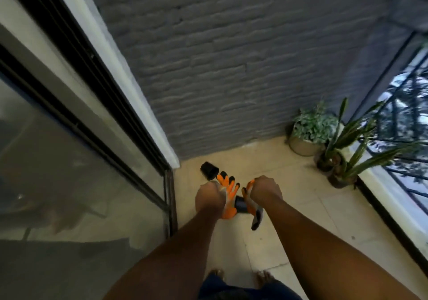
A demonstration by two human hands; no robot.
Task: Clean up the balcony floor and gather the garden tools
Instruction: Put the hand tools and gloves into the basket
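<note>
Two orange-and-grey garden gloves [229, 197] with black fingertips, held above two tipped black pots [209, 170] on tile.

1. You have no text, label, brand, number or sign to read anywhere in this view.
</note>
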